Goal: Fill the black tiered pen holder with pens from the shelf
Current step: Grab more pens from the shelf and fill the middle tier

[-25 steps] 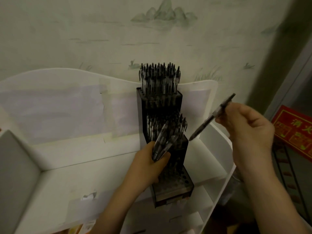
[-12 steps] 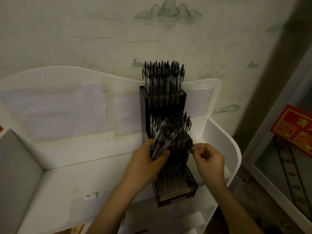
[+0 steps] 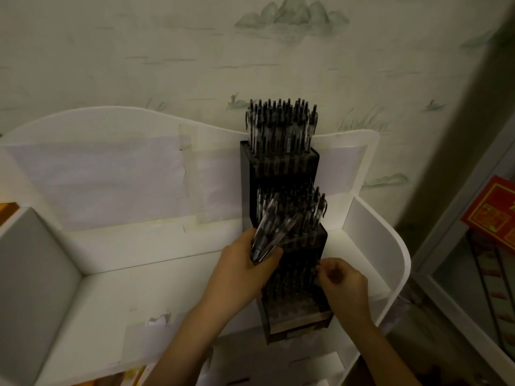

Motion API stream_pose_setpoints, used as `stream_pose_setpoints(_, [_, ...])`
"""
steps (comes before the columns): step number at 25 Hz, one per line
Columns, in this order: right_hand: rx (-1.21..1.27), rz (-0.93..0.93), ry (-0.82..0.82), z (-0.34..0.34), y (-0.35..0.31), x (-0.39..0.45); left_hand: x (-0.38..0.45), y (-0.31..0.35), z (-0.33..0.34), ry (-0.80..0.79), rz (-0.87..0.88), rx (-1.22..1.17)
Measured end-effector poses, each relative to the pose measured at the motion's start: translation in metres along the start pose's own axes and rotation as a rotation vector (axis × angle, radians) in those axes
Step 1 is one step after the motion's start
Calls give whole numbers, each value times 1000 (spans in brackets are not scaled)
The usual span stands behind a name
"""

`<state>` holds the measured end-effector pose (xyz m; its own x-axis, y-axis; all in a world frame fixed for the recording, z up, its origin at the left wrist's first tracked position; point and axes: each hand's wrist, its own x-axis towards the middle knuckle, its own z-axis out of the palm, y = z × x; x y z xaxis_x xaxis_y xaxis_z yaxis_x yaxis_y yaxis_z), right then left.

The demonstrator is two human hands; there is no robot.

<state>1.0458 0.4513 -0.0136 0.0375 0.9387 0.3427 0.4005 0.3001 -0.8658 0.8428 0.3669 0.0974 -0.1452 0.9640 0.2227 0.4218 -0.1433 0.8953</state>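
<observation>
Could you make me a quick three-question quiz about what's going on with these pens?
1. True or false: the top tier of the holder is packed with pens.
2. Which hand grips a bundle of pens? A) left B) right C) neither
3. Fill in: the right hand is at the holder's ____ tier.

Key:
1. True.
2. A: the left hand grips the bundle.
3. Bottom; it looks only partly filled, with open holes at the front. Whether the fingers hold a pen cannot be told.
</observation>
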Motion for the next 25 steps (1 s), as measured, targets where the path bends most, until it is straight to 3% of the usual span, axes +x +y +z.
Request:
stream_pose_setpoints(5, [-65,-100,82,-11,-38,0,-3,-6,1,-6,-12,24])
stream_pose_setpoints(7, [38,-152,109,-14,-67,-6,-5,-9,3,-8,-17,37])
stream_pose_setpoints(12, [397,16,-229,-8,-123,-15,-13,-16,9,-24,-38,51])
stream_pose_setpoints(17, [497,49,-442,-9,-129,-17,-21,-26,7,-38,-74,31])
stream_pose_setpoints(25, [499,16,-483,-3,-131,-13,-32,-36,-5,14,-111,7])
